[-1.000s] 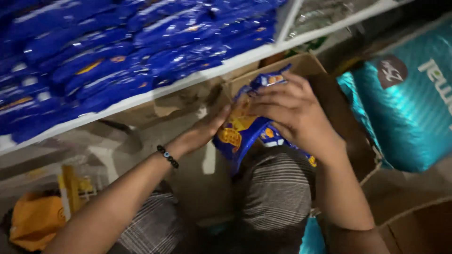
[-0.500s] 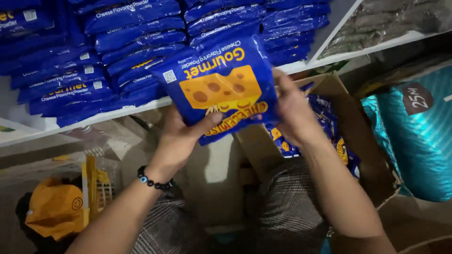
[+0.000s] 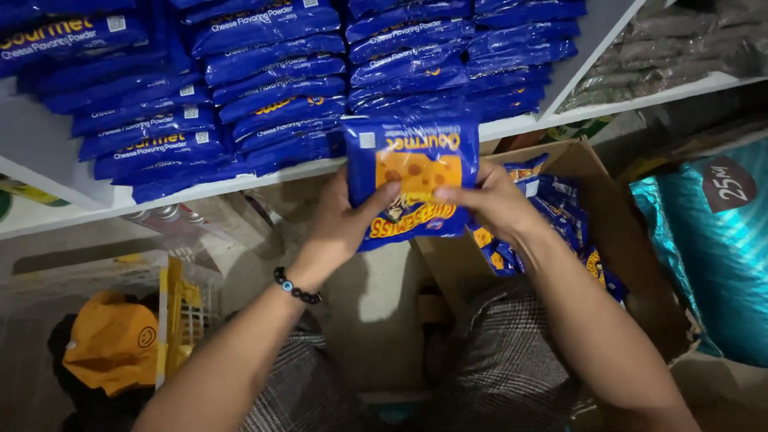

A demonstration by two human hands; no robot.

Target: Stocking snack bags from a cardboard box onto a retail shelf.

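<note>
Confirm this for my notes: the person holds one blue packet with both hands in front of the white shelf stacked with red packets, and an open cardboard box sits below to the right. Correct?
Not quite. The head view shows the stacked packets on the white shelf are blue, not red. Otherwise it stands: the left hand and right hand hold one blue packet, and the open cardboard box sits below to the right.

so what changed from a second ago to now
The blue foil packet with the yellow cheese picture came up out of the brown cardboard box and now sits just below the white shelf, gripped by the left hand and right hand. The stacked blue packets on the shelf stayed put.
</note>
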